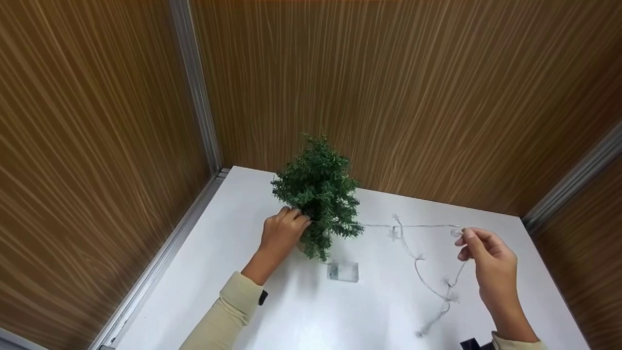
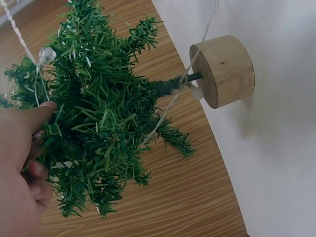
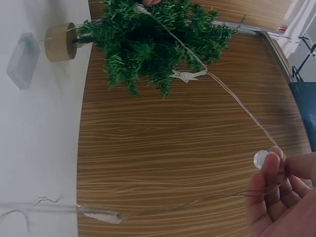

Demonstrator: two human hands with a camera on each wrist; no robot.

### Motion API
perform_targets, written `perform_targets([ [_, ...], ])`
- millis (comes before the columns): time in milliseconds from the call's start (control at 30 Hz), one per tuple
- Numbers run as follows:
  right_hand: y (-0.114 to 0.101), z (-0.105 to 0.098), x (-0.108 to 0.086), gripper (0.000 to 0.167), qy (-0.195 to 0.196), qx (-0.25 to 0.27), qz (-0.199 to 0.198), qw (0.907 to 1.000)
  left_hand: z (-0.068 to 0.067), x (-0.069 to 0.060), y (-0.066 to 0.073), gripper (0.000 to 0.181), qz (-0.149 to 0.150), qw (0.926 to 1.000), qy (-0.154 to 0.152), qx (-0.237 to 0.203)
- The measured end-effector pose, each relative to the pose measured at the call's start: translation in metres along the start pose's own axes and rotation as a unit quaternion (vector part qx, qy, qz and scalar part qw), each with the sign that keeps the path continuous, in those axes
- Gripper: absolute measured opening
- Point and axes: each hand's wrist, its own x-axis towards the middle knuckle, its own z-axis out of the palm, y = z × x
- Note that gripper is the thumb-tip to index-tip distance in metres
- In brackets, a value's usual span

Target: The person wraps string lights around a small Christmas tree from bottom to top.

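Note:
A small green artificial tree [image 1: 318,184] stands on a round wooden base [image 2: 229,69]. My left hand [image 1: 284,231] is at the tree's left side, its thumb and fingers pinching the light string [image 2: 20,37] among the branches. The string runs fairly straight from there to my right hand [image 1: 495,262], which pinches it between thumb and fingers beside a clear round bulb [image 3: 261,159]. A star-shaped light [image 3: 186,76] hangs between the hands. Below the right hand the rest of the string dangles in loops. Wire also winds round the trunk just above the base.
A clear battery box [image 1: 343,271] lies on the white table [image 1: 204,272] in front of the tree. Wood-grain panels [image 1: 364,97] rise behind and at both sides, with metal rails [image 1: 194,82] at the corners.

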Motion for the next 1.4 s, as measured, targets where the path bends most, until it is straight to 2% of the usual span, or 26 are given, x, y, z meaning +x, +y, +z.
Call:
perform_targets([
  [233, -0.006, 0.012, 0.002, 0.028, 0.0, -0.007, -0.036, 0.9993, 0.004, 0.0, 0.004, 0.015, -0.002, 0.9993, 0.018, 0.032],
  [500, -0.011, 0.018, 0.002, 0.028, -0.003, 0.019, -0.088, 0.996, 0.008, 0.0, 0.008, 0.012, -0.025, 0.9985, 0.045, 0.017],
  [833, 0.004, 0.017, -0.002, 0.028, -0.012, -0.017, -0.055, 0.9983, 0.006, -0.005, 0.007, 0.014, -0.047, 0.9984, 0.029, -0.015],
  [1033, 0.009, 0.016, -0.003, 0.028, -0.01, -0.045, -0.045, 0.9979, -0.001, -0.004, 0.009, 0.018, -0.055, 0.9976, 0.017, -0.039],
  [1167, 0.01, 0.018, -0.006, 0.027, -0.013, -0.056, -0.042, 0.9975, -0.011, -0.001, 0.016, 0.018, -0.076, 0.9931, 0.029, -0.085],
  [1300, 0.011, 0.02, -0.009, 0.026, -0.018, -0.046, -0.04, 0.998, -0.028, 0.011, 0.032, 0.018, -0.094, 0.9842, 0.056, -0.139],
  [1400, 0.013, 0.023, -0.012, 0.024, -0.021, -0.048, -0.042, 0.9977, -0.04, 0.025, 0.049, 0.018, -0.093, 0.9783, 0.061, -0.175],
])
